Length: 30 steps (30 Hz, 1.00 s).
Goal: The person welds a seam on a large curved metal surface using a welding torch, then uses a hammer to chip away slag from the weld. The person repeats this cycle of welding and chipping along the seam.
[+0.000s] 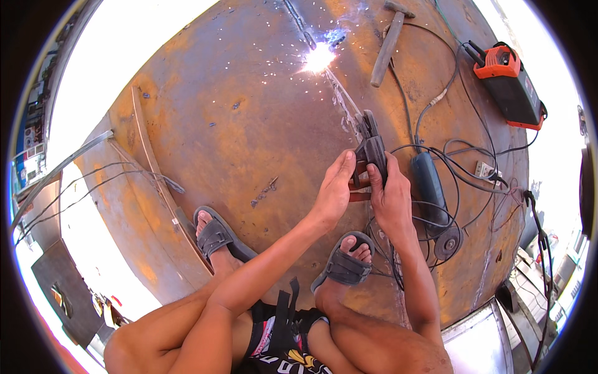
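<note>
Both my hands are closed round a black welding electrode holder (372,146) in front of me. My left hand (335,186) grips its left side, and my right hand (391,190) wraps the right side with the thumb on top. From the holder's jaws a thin welding rod (342,88) points up and to the left. Its tip ends in a bright white arc (319,57) with sparks flying off, on a seam of the rusty steel plate (199,131). A finished-looking weld bead (300,23) runs away beyond the glare, which hides the exact contact spot.
A hammer (387,50) lies right of the arc. Farther right stands an orange and black welding machine (511,87). An angle grinder (430,187) lies by my right hand among tangled black cables (458,168). A narrow metal strip (149,149) lies left of my sandalled feet (219,240).
</note>
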### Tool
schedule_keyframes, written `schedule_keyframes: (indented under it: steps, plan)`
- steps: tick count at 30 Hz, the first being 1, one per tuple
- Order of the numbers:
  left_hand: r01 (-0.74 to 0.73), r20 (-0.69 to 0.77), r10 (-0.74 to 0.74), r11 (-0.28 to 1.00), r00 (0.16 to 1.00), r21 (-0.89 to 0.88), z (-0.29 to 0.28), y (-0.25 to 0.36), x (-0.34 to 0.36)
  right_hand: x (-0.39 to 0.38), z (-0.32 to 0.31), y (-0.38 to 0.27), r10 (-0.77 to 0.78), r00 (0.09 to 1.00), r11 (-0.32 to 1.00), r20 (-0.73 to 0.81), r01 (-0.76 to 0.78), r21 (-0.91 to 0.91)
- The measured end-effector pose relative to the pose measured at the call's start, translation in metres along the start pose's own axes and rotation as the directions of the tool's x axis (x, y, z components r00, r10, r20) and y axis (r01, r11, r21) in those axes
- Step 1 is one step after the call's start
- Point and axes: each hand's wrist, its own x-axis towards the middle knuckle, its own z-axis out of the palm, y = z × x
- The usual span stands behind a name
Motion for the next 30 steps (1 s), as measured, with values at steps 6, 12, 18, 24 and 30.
schedule_keyframes:
  steps: [6,12,18,24,30]
  plan:
    - [0.000,-0.009,0.000,1.000,1.000,0.007,0.0016,0.0010,-0.0002,0.0000,0.0001,0.0027,-0.005,1.000,1.000,-0.003,0.005,-0.015]
    - [-0.011,-0.001,0.011,1.000,1.000,0.026,0.0029,0.0056,0.0034,0.0051,-0.0001,0.0030,0.002,1.000,1.000,-0.011,-0.002,-0.016]
    - [0.001,-0.010,-0.001,1.000,1.000,0.027,0.0020,0.0045,0.0036,0.0049,-0.0002,-0.0004,0.016,1.000,1.000,0.001,-0.016,0.014]
    - [-0.009,-0.002,0.009,1.000,1.000,0.014,0.0015,0.0036,0.0040,0.0054,0.0000,0.0021,-0.001,1.000,1.000,-0.006,0.001,-0.018]
    - [-0.011,0.012,0.011,1.000,1.000,0.026,0.0005,0.0023,0.0052,0.0043,0.0019,0.0076,-0.049,0.998,0.995,-0.042,0.045,-0.091]
